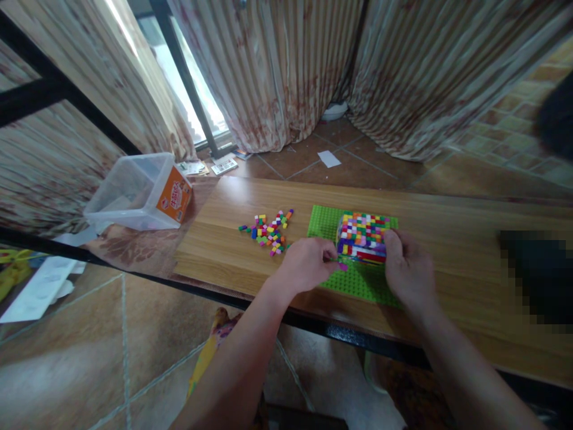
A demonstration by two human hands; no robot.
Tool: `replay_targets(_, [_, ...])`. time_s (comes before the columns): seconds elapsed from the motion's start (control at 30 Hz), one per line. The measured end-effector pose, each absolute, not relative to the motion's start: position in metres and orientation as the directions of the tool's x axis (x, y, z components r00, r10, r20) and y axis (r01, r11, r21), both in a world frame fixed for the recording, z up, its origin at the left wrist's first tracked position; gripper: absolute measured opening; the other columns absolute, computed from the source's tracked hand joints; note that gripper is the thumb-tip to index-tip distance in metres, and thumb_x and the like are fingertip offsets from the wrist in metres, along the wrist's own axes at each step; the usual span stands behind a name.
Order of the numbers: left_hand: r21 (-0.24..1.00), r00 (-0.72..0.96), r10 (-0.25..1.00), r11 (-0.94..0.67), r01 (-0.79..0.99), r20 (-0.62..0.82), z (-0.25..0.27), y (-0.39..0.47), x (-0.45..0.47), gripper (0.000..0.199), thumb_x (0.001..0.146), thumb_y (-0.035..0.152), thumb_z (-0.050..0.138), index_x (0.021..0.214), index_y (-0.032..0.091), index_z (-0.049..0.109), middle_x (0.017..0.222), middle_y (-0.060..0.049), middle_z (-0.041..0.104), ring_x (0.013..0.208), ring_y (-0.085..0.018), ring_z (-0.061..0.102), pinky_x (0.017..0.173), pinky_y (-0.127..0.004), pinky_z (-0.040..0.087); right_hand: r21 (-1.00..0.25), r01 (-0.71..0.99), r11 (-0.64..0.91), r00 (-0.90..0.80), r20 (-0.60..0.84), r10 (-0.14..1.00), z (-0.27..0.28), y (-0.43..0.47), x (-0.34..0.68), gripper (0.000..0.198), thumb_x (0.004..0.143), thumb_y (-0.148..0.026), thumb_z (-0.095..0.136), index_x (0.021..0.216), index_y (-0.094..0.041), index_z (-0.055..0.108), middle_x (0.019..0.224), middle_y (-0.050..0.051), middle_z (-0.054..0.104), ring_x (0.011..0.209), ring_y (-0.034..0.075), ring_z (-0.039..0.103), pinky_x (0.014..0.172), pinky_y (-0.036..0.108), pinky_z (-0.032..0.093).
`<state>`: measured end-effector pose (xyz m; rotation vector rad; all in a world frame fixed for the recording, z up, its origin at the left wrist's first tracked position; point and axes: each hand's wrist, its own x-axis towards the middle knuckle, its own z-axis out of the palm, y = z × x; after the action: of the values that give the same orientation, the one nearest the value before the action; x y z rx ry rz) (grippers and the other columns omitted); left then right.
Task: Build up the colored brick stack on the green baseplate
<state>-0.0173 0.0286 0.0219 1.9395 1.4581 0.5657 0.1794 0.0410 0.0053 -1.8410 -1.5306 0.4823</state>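
A block of many small coloured toy bricks (364, 230) stands on a green studded baseplate (358, 283). White, red, yellow, green and purple bricks make up its top and front. My right hand (412, 266) grips the right end of the block, thumb at its front corner and fingers mostly hidden behind. By the front left corner, my left hand (308, 263) has its fingers pinched together, low over the baseplate. A small magenta brick (342, 266) shows just past those fingertips. Whether the pinch holds it, or something else, I cannot tell.
Loose coloured bricks (268, 233) lie in a pile on the wooden tabletop (215, 239), left of the baseplate. At the left end stands a clear plastic bin (134, 191) with an orange label. A dark blurred object (537, 275) is at the right.
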Motion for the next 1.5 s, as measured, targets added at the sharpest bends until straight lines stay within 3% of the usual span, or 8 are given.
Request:
replay_targets(0.17, [0.585,0.281,0.959,-0.203,0.785,-0.044,0.023,0.025,-0.013,0.026,0.084,0.047,0.071,0.081,0.021,0.075,0.081,-0.004,0.075,0.074,-0.021,0.067,0.066,-0.031,0.048,-0.714,0.694,-0.095,0.251,0.116,0.961,0.007,0.04,0.178,0.057,0.094,-0.058,0.034,0.104,-0.018,0.072,0.091,0.013,0.072,0.083,0.027,0.063,0.073,0.038,0.044])
replay_targets(0.5, [0.521,0.27,0.963,-0.223,0.824,-0.014,0.02,0.018,-0.008,0.019,0.089,0.037,0.065,0.084,0.021,0.074,0.087,-0.003,0.073,0.081,-0.02,0.068,0.075,-0.032,0.053,-0.721,0.687,-0.084,0.246,0.122,0.962,0.008,0.041,0.176,0.057,0.094,-0.055,0.033,0.102,-0.016,0.073,0.087,0.012,0.071,0.08,0.026,0.062,0.072,0.036,0.042])
replay_targets(0.77, [0.537,0.234,0.972,-0.199,0.82,0.003,0.018,0.014,-0.006,0.022,0.088,0.042,0.067,0.084,0.022,0.075,0.086,-0.003,0.073,0.077,-0.02,0.067,0.073,-0.032,0.053,-0.706,0.699,-0.115,0.244,0.084,0.966,0.009,0.04,0.176,0.059,0.094,-0.058,0.03,0.107,-0.019,0.072,0.093,0.015,0.072,0.084,0.03,0.064,0.074,0.04,0.043])
replay_targets(1.27, [0.592,0.229,0.973,-0.182,0.785,-0.006,0.015,0.011,0.001,0.009,0.086,0.026,0.065,0.083,0.021,0.072,0.087,-0.002,0.073,0.08,-0.02,0.067,0.074,-0.031,0.051,-0.71,0.694,-0.12,0.265,0.096,0.96,0.006,0.041,0.176,0.058,0.093,-0.057,0.032,0.107,-0.017,0.072,0.095,0.015,0.072,0.086,0.029,0.064,0.075,0.04,0.044])
replay_targets(1.5, [0.667,0.218,0.975,-0.136,0.732,-0.04,0.018,0.013,0.0,0.005,0.082,0.021,0.066,0.077,0.02,0.068,0.079,0.0,0.071,0.072,-0.017,0.063,0.066,-0.028,0.046,-0.704,0.702,-0.107,0.248,0.101,0.963,0.007,0.041,0.176,0.061,0.093,-0.058,0.03,0.107,-0.016,0.072,0.094,0.016,0.072,0.085,0.03,0.064,0.075,0.041,0.045])
